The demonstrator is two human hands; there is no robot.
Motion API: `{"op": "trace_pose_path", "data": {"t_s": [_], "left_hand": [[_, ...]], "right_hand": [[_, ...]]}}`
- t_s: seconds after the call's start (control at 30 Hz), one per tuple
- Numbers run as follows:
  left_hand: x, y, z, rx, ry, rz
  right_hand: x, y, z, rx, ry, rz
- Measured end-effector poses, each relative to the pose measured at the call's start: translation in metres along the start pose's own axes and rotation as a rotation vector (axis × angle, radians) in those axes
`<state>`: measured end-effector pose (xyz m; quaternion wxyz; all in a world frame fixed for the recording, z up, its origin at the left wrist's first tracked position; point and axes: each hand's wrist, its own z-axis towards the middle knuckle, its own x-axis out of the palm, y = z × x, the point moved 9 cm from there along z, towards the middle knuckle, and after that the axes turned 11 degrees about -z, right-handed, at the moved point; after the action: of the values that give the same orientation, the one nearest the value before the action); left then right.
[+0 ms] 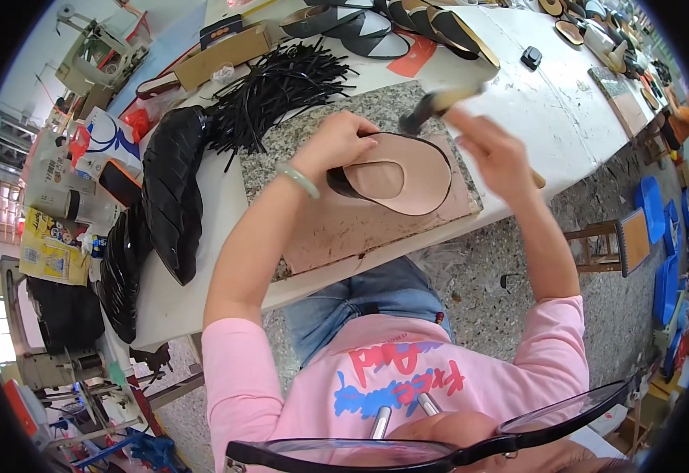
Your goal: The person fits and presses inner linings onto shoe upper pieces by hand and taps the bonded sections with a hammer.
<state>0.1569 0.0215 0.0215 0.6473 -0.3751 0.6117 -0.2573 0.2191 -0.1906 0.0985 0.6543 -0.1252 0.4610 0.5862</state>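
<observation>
A pale pink shoe upper (427, 177) with a dark rim and an oval opening lies on a worn pinkish board (325, 240). The board rests on a speckled stone slab (395, 98). My left hand (336, 144) grips the upper at its far left edge, thumb and fingers closed over the rim. In my right hand (495, 154) is a hammer (415, 117) with a dark head and wooden handle, blurred by motion. Its head hovers at the upper's far edge; whether it touches cannot be made out.
A heap of black strips (281, 91) lies beyond the slab. Shiny black bundles (175, 193) lie left, near a phone (120, 183). More shoe pieces (372, 35) are stacked at the back. A small black object (531, 57) sits on the white table (573, 118). A wooden stool (596, 248) stands right.
</observation>
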Motion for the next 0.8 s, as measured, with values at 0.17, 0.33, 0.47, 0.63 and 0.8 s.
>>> {"op": "trace_pose_path", "data": {"t_s": [0.17, 0.33, 0.47, 0.63, 0.8], "left_hand": [[0.007, 0.007, 0.010, -0.089, -0.014, -0.041], [0.006, 0.006, 0.005, -0.084, -0.045, -0.025], [0.003, 0.005, 0.003, -0.024, -0.103, -0.024], [0.002, -0.007, -0.020, 0.100, -0.232, 0.009], [-0.014, -0.032, -0.058, 0.254, -0.459, 0.053]], "right_hand": [[0.031, 0.024, -0.017, -0.152, 0.104, -0.262], [0.014, 0.023, -0.022, -0.052, 0.055, -0.095], [0.027, 0.014, -0.033, -0.038, 0.191, -0.248], [0.026, 0.020, -0.050, -0.012, 0.204, -0.143], [0.006, 0.042, -0.049, -0.068, 0.046, -0.052]]}}
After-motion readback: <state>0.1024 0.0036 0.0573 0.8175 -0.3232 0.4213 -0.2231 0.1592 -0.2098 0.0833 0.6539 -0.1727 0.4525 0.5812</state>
